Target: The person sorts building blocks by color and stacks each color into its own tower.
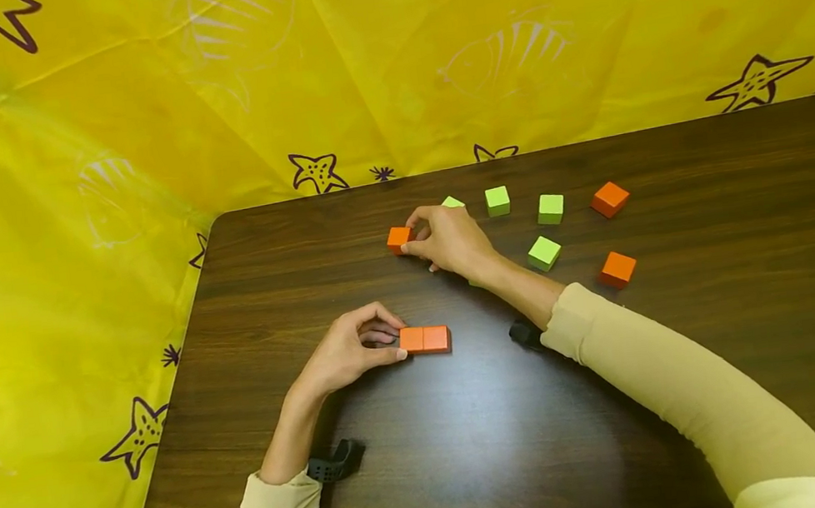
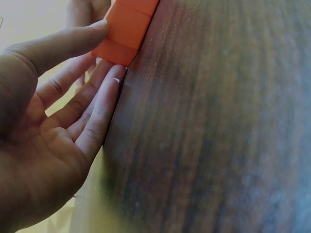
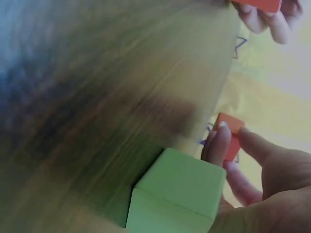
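Creased sleeve, right fingers curled around orange cube, left fingers around end of abutting pair

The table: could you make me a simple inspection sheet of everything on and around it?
Surface: dark wood-grain table, with a glare patch near the middle.
Job's things: five orange cubes, including a touching pair and two loose cubes at the right; five green cubes, two partly hidden by the right hand and wrist.
Clutter: nothing seen.
Hands: the left hand holds the pair's left end; the right pinches the remaining orange cube. A black strap shows at the left wrist.
Cables: nothing seen.
Surroundings: creased yellow cloth with starfish and fish drawings.
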`<state>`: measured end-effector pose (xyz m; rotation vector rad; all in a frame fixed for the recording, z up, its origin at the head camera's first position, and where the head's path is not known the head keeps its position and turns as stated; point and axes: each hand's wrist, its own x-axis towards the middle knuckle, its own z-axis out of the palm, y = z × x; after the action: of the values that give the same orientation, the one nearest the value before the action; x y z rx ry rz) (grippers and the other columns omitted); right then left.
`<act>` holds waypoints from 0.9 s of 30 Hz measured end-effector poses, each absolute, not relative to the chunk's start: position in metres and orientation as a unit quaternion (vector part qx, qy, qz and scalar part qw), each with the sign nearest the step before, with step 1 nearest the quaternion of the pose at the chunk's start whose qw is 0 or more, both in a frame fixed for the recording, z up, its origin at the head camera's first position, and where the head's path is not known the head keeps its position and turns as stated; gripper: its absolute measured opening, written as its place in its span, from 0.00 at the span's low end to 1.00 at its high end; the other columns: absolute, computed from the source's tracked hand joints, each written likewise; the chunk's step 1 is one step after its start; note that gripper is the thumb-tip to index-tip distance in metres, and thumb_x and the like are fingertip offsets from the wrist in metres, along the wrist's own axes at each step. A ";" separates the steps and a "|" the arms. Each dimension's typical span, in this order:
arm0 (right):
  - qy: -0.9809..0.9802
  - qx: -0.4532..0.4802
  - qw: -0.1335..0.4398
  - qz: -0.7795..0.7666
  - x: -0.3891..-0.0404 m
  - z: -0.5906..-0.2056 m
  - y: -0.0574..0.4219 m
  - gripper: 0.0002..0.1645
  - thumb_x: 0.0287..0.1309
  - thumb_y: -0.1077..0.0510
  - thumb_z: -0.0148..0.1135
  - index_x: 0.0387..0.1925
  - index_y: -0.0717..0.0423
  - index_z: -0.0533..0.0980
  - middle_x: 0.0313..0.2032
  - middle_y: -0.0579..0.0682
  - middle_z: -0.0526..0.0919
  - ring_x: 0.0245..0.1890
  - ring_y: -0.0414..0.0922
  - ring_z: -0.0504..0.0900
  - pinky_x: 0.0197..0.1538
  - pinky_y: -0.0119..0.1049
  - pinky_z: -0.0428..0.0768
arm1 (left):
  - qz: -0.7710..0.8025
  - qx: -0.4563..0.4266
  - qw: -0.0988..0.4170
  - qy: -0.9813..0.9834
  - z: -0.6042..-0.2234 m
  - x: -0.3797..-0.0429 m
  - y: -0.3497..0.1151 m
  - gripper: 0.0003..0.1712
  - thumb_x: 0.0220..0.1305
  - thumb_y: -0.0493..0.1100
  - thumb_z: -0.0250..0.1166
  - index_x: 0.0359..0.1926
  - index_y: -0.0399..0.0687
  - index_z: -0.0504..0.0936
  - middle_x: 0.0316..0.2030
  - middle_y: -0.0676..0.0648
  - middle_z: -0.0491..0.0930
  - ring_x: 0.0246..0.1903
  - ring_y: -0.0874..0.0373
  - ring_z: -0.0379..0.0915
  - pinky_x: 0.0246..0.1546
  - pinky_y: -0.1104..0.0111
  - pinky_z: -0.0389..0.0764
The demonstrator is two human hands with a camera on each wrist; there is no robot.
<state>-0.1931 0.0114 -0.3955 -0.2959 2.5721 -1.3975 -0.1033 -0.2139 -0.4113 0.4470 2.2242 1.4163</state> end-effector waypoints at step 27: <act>0.855 -0.125 0.053 -0.501 -0.170 -0.382 0.033 0.18 0.57 0.50 0.73 0.48 0.49 0.82 0.41 0.46 0.87 0.36 0.39 0.86 0.38 0.36 0.82 | 0.510 0.160 0.237 0.811 -0.411 -0.104 -0.215 0.18 0.53 0.32 0.76 0.43 0.43 0.81 0.46 0.43 0.81 0.45 0.52 0.82 0.48 0.65 0.83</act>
<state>-0.1699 0.0333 -0.3821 -0.3789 2.5983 -1.5230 -0.1040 -0.2149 -0.4107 0.4397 2.2233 1.3969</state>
